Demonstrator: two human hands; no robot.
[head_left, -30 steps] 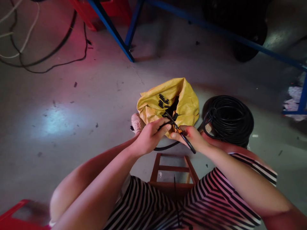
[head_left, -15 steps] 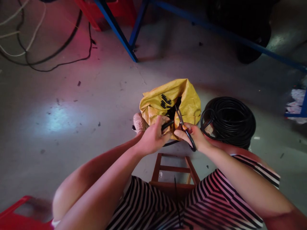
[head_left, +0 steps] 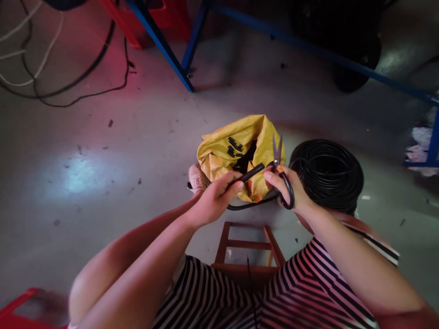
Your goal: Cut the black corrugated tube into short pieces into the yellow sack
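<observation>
My left hand (head_left: 219, 197) is closed on a black ribbed tube (head_left: 253, 172) that points up and to the right. To its right, my right hand (head_left: 286, 187) holds scissors (head_left: 277, 153) with black and orange handles, their blades parted and pointing away from me. Beneath both hands lies a yellow sack (head_left: 211, 148) with a dark opening. Several short black pieces (head_left: 234, 145) rest on the sack's folded top. A black tube (head_left: 254, 205) runs along the sack's near side below my right hand.
A coil of black tubing (head_left: 329, 176) lies right of the sack. Nearer me is a wooden stool frame (head_left: 248, 244). Beyond are a blue metal frame (head_left: 161, 43), a red stool (head_left: 137, 27) and loose cables (head_left: 85, 96) on the floor.
My right hand has moved right and slightly away from my left, and the scissors now show parted blades. The black tube in my left hand now sticks out further to the right.
</observation>
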